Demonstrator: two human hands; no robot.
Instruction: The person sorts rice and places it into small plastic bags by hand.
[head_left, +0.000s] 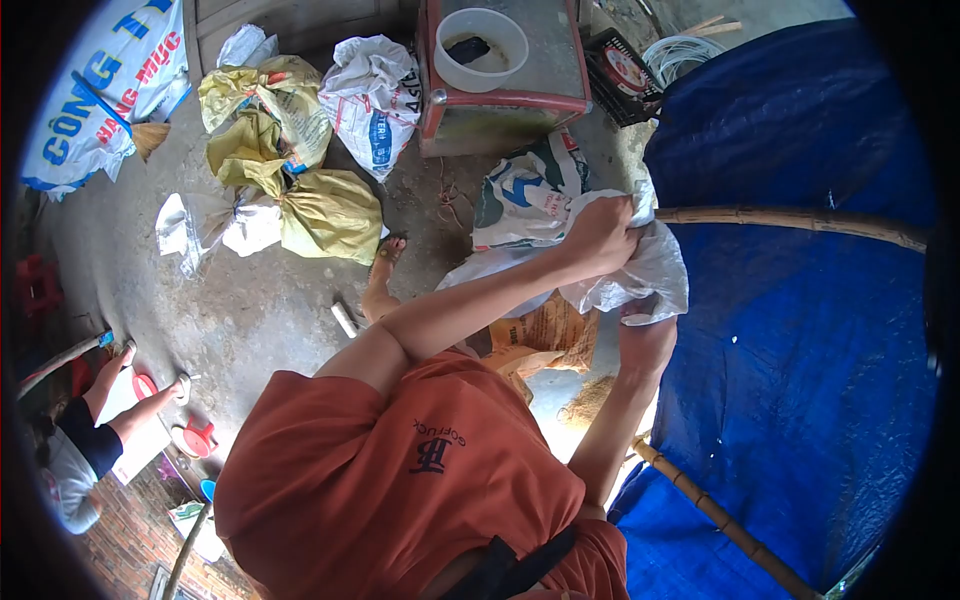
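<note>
The person in the orange shirt stands over a bare concrete floor (260, 300), stained and dusty. Both hands work a white woven sack (650, 270). The left hand (600, 238) is clenched on the sack's upper fold, fingers (628, 236) curled into the cloth. The right hand (645, 340) is under the sack's lower edge; its fingers are hidden by the cloth, so their grip cannot be told.

Just beyond the left fingers, a bamboo pole (800, 220) runs away toward the right, lying across a blue tarpaulin (800, 350) that fills the space to the right of both hands. A second bamboo pole (720, 520) crosses the tarpaulin below the right hand.

Just left of the left fingers lies a printed green and white sack (525, 195). Below the sack, near the right hand, an orange printed bag (545, 330) rests on the floor.

Farther above the fingers stands a red-framed stand (505, 100) carrying a white bowl (482, 48). Well to the left of the fingers, tied yellow sacks (300, 190) and a white printed sack (375, 100) sit grouped on the floor.

At the far left edge, another person (90, 440) is seated low, beside a brick surface (130, 540).
</note>
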